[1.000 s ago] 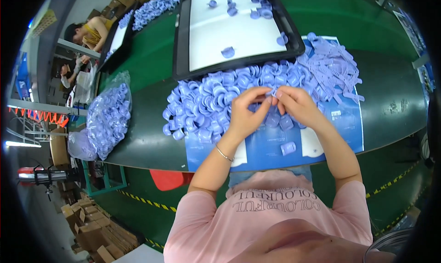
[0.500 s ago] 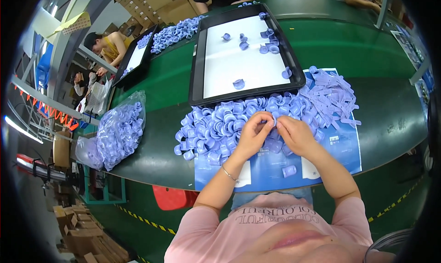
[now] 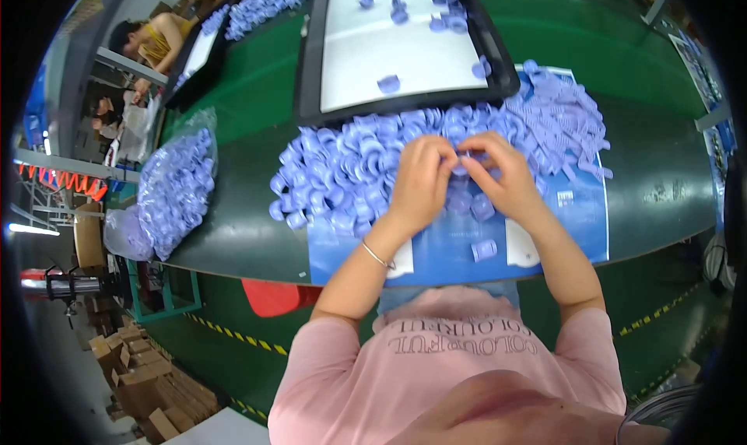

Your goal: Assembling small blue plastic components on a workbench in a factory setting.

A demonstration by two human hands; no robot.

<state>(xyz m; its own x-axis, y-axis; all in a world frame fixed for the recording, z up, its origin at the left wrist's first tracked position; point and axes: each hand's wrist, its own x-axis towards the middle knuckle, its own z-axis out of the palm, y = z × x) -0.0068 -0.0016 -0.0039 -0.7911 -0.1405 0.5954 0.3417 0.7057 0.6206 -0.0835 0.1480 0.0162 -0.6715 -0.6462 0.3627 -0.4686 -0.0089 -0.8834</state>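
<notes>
My left hand (image 3: 422, 179) and my right hand (image 3: 506, 174) meet over the front of a heap of curved lavender plastic pieces (image 3: 342, 161). Fingertips of both are pinched round a small lavender plastic piece (image 3: 462, 159), mostly covered by the fingers. Just below them lie a few more curved pieces, and one single curved piece (image 3: 483, 250) rests apart on the blue printed sheet (image 3: 443, 262). To the right of my right hand is a pile of flat, slotted lavender strips (image 3: 562, 126).
Behind the heap stands a black tray (image 3: 310, 71) with a white lining and several assembled lavender pieces. A clear bag (image 3: 177, 192) of lavender parts sits at the left. Farther left, a person in yellow (image 3: 163, 40) works beside another tray. A red stool (image 3: 272, 296) is under the table edge.
The whole scene has slid upward in the picture as the view tilted. Both hands stay joined at the small piece; the right hand's fingers are now more arched.
</notes>
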